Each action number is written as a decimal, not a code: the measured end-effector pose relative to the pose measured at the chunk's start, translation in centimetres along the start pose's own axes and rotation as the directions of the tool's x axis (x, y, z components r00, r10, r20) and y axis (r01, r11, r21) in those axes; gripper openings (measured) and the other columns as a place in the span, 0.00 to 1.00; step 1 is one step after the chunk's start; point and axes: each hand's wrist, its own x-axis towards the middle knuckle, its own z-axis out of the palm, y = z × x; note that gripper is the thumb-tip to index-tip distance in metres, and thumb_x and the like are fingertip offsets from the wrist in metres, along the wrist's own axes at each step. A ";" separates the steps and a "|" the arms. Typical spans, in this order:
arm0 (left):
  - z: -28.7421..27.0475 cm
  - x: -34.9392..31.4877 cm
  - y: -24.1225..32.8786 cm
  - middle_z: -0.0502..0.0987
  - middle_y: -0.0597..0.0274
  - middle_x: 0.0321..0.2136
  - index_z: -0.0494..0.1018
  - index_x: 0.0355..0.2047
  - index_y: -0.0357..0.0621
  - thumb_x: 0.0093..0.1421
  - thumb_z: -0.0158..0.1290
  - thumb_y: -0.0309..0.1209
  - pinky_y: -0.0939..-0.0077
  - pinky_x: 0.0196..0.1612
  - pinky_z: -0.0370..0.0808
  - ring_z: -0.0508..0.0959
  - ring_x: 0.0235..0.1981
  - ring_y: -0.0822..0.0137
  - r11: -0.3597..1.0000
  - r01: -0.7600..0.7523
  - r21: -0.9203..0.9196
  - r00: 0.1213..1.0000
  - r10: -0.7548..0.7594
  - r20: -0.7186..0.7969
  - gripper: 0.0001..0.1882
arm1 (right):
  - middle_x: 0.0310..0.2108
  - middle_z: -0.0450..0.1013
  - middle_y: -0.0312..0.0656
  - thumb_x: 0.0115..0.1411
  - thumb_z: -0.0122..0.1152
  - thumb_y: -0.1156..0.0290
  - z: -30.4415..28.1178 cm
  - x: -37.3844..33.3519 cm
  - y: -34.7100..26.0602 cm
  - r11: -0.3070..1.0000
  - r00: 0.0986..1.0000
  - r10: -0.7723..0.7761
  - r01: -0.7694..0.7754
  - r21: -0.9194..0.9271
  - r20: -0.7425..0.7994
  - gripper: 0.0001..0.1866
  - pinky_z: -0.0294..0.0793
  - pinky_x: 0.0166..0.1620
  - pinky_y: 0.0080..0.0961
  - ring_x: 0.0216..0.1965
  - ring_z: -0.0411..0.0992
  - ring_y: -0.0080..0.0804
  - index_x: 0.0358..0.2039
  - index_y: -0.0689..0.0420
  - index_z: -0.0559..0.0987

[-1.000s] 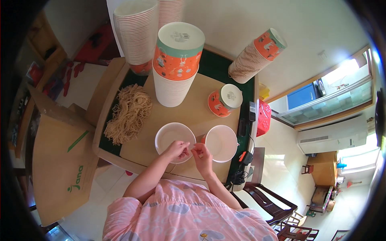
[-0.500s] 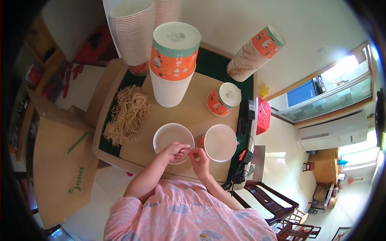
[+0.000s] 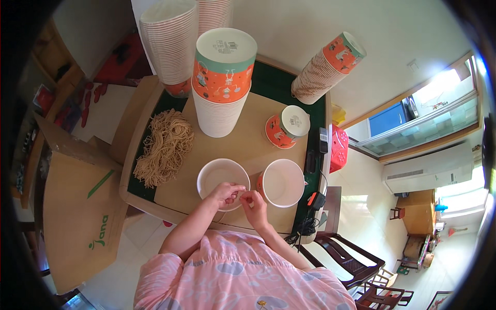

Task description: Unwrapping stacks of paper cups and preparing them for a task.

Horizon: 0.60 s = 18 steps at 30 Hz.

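Two white-lined paper buckets stand mouth up near the front edge: the left bucket (image 3: 212, 173) and the right bucket (image 3: 284, 183). Over the front right rim of the left one, my left hand (image 3: 226, 194) and my right hand (image 3: 254, 208) meet fingertip to fingertip. Both are closed in a pinch; what they hold is too small to make out, though a thin pale strand seems to hang below my left hand. A heap of tan string (image 3: 165, 147) lies to the left.
A tall stack of upturned paper buckets (image 3: 222, 111) rises behind, with more stacks (image 3: 170, 46) at back left and a cup stack (image 3: 323, 70) at back right. An upturned tub (image 3: 294, 121) sits nearer. Cables (image 3: 307, 227) lie at the right edge; a cardboard box (image 3: 77, 217) stands left.
My right hand has shifted slightly left, closer to my left hand. The buckets and string have stayed in place.
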 end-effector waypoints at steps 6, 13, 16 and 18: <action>0.9 -0.3 -1.5 0.70 0.72 0.19 0.74 0.31 0.40 0.55 0.54 0.25 0.88 0.16 0.60 0.65 0.16 0.83 0.875 -0.394 0.281 0.910 0.414 -0.014 0.04 | 0.26 0.70 0.33 0.54 0.59 0.81 0.2 0.4 0.1 0.904 0.968 0.252 -0.227 0.363 -0.022 0.07 0.68 0.30 0.14 0.26 0.67 0.17 0.31 0.59 0.70; 1.0 -2.1 -1.9 0.74 0.70 0.20 0.74 0.27 0.40 0.53 0.56 0.24 0.84 0.23 0.68 0.69 0.20 0.82 0.527 -0.576 0.625 0.710 0.702 0.062 0.02 | 0.26 0.70 0.33 0.55 0.58 0.80 0.3 0.7 1.3 0.840 0.930 0.360 -0.290 0.459 -0.071 0.10 0.66 0.29 0.13 0.26 0.67 0.17 0.33 0.57 0.66; 1.3 -3.3 -2.1 0.74 0.64 0.20 0.74 0.27 0.45 0.51 0.56 0.25 0.78 0.23 0.69 0.73 0.20 0.75 0.355 -0.518 0.778 0.680 0.722 0.124 0.02 | 0.26 0.70 0.34 0.55 0.58 0.80 0.5 0.7 1.2 0.823 0.925 0.373 -0.294 0.486 -0.073 0.10 0.65 0.28 0.13 0.26 0.67 0.17 0.33 0.57 0.65; 1.8 -4.1 -1.6 0.74 0.61 0.22 0.75 0.26 0.48 0.50 0.57 0.27 0.71 0.24 0.72 0.76 0.21 0.63 -0.057 -0.487 0.871 0.480 0.816 0.322 0.03 | 0.26 0.71 0.35 0.55 0.58 0.80 0.7 0.7 1.3 0.821 0.926 0.372 -0.294 0.489 -0.068 0.11 0.65 0.28 0.13 0.26 0.67 0.18 0.33 0.57 0.65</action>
